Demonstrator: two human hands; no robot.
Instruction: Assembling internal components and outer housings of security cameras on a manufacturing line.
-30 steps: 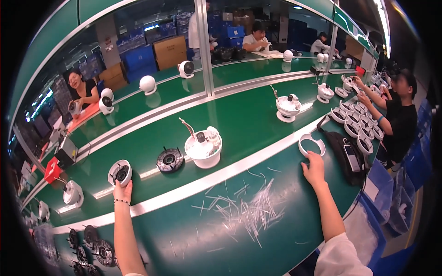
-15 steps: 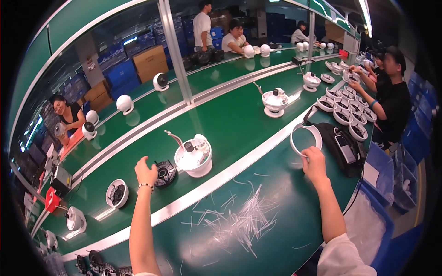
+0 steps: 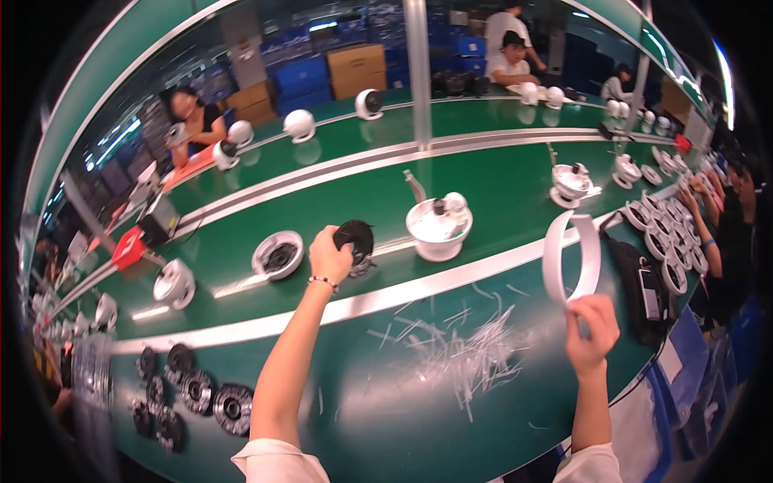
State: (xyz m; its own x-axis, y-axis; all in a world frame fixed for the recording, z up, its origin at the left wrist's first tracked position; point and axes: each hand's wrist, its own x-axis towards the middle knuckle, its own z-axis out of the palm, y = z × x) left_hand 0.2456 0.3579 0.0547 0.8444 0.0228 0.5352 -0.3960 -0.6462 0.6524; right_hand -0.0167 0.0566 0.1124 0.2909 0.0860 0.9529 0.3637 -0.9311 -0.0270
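Note:
My left hand [image 3: 331,256] is closed on the edge of a round black fan grille [image 3: 355,235], which stands tilted up over the green belt. My right hand [image 3: 593,332] pinches the lower edge of a white plastic ring [image 3: 552,262], upright in the air above the near table. Left of the grille, a white ring with a black grille inside [image 3: 278,256] lies on the belt. To its right stands a white fan housing [image 3: 439,232] with its inner parts showing and a cable sticking up.
Thin clear plastic strips [image 3: 475,354] are heaped on the near table [image 3: 362,427]. Several black grilles [image 3: 196,390] lie at its left. A black bag [image 3: 632,278] and many white rings [image 3: 664,229] are at the right. Other people work along the line, beyond a metal post [image 3: 418,76].
My left hand has taken hold of the black grille and tipped it up. My right hand has raised the white ring off the table side. The view has turned left.

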